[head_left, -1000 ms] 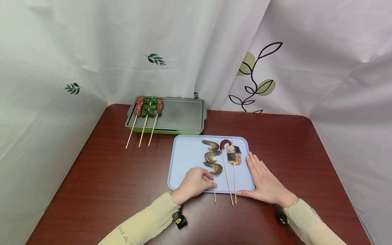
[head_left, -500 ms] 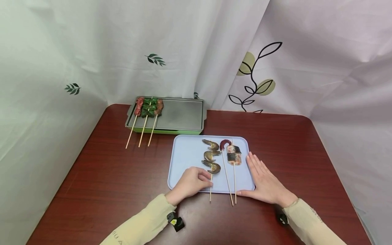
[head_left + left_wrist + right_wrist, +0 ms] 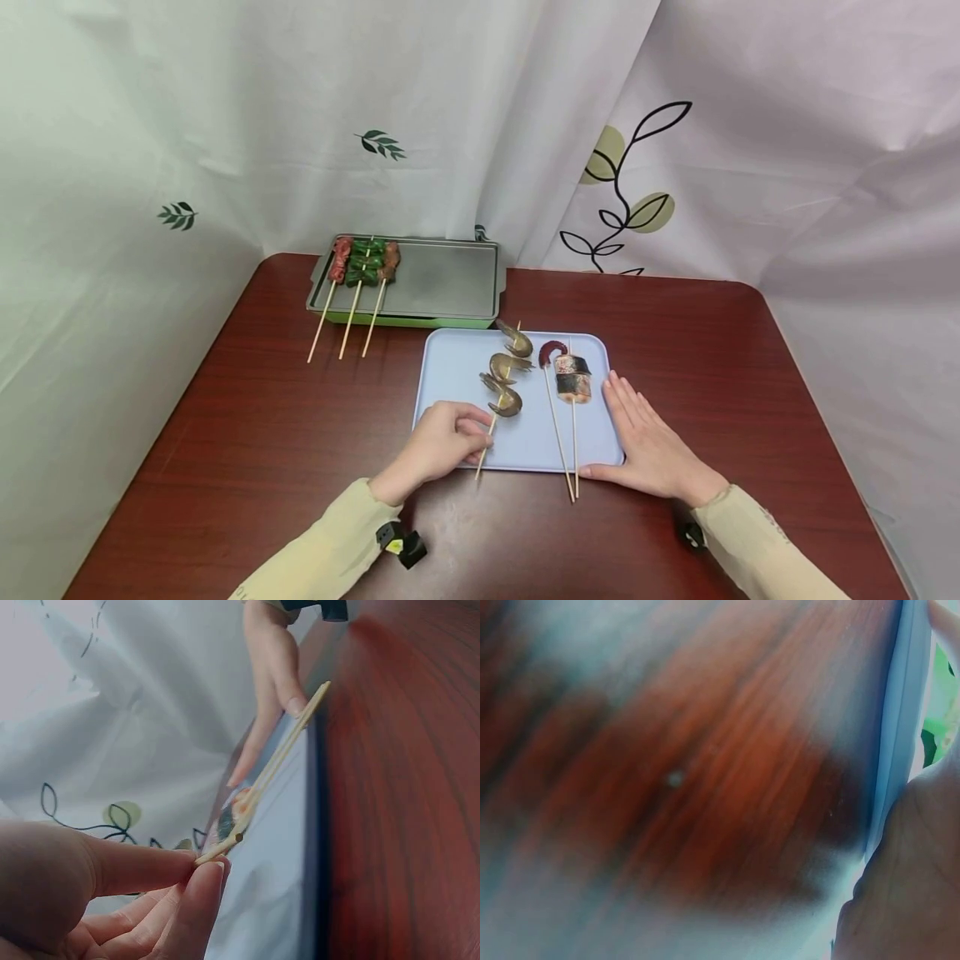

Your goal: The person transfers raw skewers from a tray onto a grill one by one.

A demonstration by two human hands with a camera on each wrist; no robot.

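My left hand (image 3: 447, 442) pinches the bare stick of a shrimp skewer (image 3: 506, 369) between thumb and fingers. Three grey-brown shrimp are threaded on it, and it slants over the pale blue tray (image 3: 450, 358). In the left wrist view the stick's end (image 3: 238, 838) pokes out past the fingertips. My right hand (image 3: 660, 454) lies with straight fingers along the tray's right edge, thumb at the front corner. On the tray's right side lie a skewer with a curled dark red piece (image 3: 552, 350) and a skewer with two dark-skinned fish chunks (image 3: 573, 379).
A green-sided grill plate (image 3: 450, 279) stands behind the tray at the back left. On its left part lie a red meat skewer (image 3: 340, 260), a green pepper skewer (image 3: 365, 263) and a brown meat skewer (image 3: 390, 261), sticks overhanging the front. White curtains (image 3: 300, 125) surround the reddish-brown table (image 3: 675, 325).
My left hand has moved left with the shrimp skewer, which has tilted and now reaches past the tray's back edge. The right hand stays in place.
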